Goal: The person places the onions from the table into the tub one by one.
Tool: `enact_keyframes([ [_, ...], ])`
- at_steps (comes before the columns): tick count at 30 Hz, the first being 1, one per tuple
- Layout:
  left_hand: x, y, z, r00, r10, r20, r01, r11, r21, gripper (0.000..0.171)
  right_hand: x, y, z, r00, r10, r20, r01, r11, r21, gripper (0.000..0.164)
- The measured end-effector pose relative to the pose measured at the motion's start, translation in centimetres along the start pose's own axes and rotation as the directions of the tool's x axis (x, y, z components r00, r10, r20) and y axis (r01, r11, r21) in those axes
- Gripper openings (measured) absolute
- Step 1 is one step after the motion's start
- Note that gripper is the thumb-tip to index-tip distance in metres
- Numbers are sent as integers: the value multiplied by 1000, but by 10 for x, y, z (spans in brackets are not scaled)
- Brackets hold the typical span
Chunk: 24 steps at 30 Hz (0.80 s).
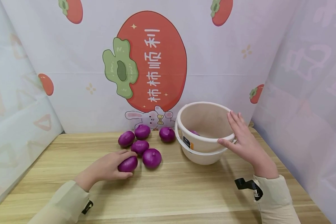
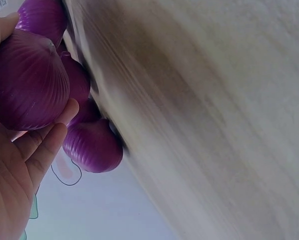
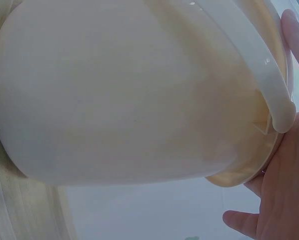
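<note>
White cloth (image 1: pixel 218 62), printed with red fruit, walls your space at the back and both sides and meets the far edge of the one counter (image 1: pixel 170 193). The wood there is streaked and pale; its widest open stretch lies between your forearms, in front of everything. One bucket (image 1: pixel 210 147) stands right of centre near the far edge — smooth cream plastic, round-mouthed, its single curved handle (image 1: pixel 201 153) hanging around the front below the rim. Your right hand (image 1: pixel 242 137) lies against the rim's right side, grip unclenched, fingers straight, thumb spread towards you. Your left hand (image 1: pixel 110 166) has its grip curled round one onion (image 1: pixel 128 165), nearest you in the group; whether it is off the wood, I cannot tell. Five other onions (image 1: pixel 152 158) rest on the counter: four bunched just past the held one, the fifth apart from them, a narrow gap from the bucket. All six are glossy, purple and squat-round, with fine ribs. Smallest is a purple sliver (image 1: pixel 194 132) inside the bucket — mostly hidden by the near wall.
</note>
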<state>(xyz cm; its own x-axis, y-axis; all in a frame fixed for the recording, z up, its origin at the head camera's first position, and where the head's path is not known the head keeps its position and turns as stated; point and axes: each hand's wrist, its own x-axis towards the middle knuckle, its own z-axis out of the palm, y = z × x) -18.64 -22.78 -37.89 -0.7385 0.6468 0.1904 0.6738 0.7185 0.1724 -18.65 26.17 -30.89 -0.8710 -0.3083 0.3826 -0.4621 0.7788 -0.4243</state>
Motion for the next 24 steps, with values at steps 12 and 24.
enact_keyframes([
  [12, 5, 1, -17, 1000, 23, 13, -23, 1000, 3, 63, 0, 1, 1, 1000, 6, 4, -6, 1000, -9, 102],
  [24, 19, 4, -40, 999, 34, 16, -34, 999, 15, 61, 1, -1, -1, 999, 49, 17, -49, 999, -3, 109],
])
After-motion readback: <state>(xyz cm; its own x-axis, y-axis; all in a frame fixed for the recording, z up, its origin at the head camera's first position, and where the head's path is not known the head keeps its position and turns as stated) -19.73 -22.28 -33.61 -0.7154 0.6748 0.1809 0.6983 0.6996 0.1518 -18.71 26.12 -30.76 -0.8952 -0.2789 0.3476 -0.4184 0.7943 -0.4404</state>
